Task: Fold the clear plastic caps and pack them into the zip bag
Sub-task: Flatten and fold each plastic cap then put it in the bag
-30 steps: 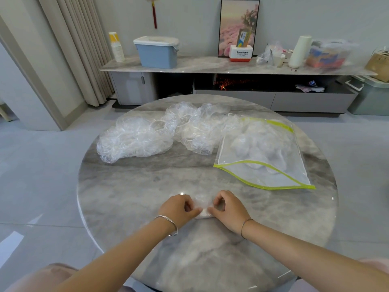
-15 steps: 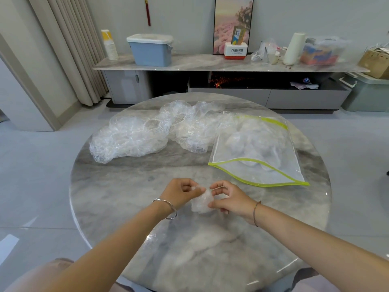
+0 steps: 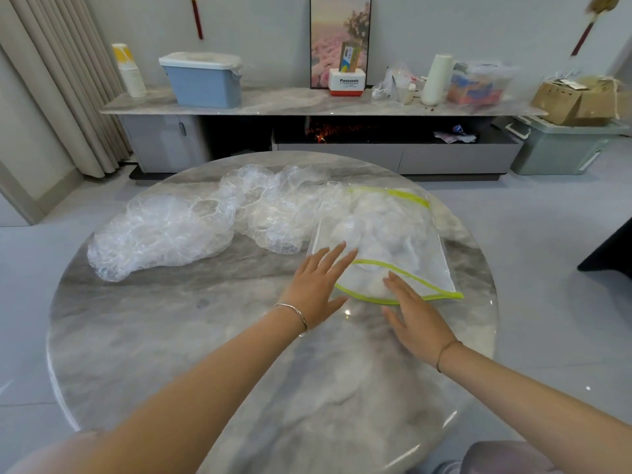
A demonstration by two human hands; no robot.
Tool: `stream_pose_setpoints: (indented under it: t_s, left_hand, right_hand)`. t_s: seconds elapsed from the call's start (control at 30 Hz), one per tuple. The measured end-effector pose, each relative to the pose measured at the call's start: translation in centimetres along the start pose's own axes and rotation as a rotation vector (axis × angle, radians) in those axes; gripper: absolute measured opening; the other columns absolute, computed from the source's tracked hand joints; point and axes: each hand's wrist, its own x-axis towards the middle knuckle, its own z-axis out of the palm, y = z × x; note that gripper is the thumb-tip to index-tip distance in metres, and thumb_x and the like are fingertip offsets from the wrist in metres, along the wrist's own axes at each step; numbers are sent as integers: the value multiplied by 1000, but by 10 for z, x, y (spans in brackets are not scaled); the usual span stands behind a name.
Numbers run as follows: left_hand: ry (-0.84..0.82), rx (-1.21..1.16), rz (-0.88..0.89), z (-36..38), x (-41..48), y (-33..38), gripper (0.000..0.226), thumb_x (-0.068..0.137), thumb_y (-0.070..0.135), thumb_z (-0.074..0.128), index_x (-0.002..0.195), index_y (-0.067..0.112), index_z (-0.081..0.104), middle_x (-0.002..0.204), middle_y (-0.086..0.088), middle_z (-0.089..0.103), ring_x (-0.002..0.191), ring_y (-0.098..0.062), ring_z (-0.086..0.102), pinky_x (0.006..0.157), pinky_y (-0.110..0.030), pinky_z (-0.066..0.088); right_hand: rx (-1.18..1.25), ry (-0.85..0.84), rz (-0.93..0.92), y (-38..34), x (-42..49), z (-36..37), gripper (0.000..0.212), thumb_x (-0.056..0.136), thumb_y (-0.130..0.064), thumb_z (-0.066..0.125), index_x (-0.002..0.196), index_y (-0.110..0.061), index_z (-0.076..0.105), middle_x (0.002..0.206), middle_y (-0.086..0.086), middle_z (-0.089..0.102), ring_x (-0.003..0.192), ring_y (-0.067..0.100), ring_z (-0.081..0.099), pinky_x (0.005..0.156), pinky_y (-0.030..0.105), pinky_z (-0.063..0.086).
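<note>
Zip bag [image 3: 434,265]: I am logging it as lying flat on the right half of the table [image 3: 171,336], with its green-edged mouth facing the person and gaping open. Folded caps [image 3: 376,224]: a cloudy cluster is sitting inside the bag towards its far end, and one more pale bundle is showing just inside the mouth; I cannot count them through the plastic. Loose caps [image 3: 164,234]: a big crumpled heap is stretching across the far left and middle of the table, touching the bag's left side, none of it folded yet. Left hand [image 3: 318,282]: it is hovering flat at the bag's near left corner, its fingers [image 3: 337,258] straight and spread, reaching over the upper lip and gripping nothing. Right hand [image 3: 417,319]: it is lying palm down at the mouth, fingers straight, the tips just at the green edge by the pale bundle, holding nothing that I can see. Progress, as I am judging it: the packing is partly done, with a modest share bagged. The larger share is waiting in the heap to be folded and packed, and the bag's zip is not yet closed.
</note>
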Motion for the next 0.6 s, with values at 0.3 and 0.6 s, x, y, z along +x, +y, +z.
stream_pose_setpoints:
  t_s: [0.3, 0.6]
  left_hand:
    - [-132, 240, 85, 14, 58, 14, 57, 100, 6, 29, 150, 24, 7, 159, 5, -5, 145, -31, -3, 116, -45, 3]
    - [-124, 271, 10, 5, 56, 31, 65, 97, 1, 32, 150, 22, 1, 159, 0, -4, 144, -34, 2, 114, -48, 8]
  right_hand:
    - [-364, -91, 320, 39, 54, 10, 61, 102, -33, 26, 150, -15, -8, 157, 11, -14, 145, 26, -13, 118, 34, -5]
    - [-294, -116, 578, 64, 110, 3, 58, 101, -40, 21, 149, -28, -8, 158, 4, -14, 144, 34, -13, 116, 43, -5]
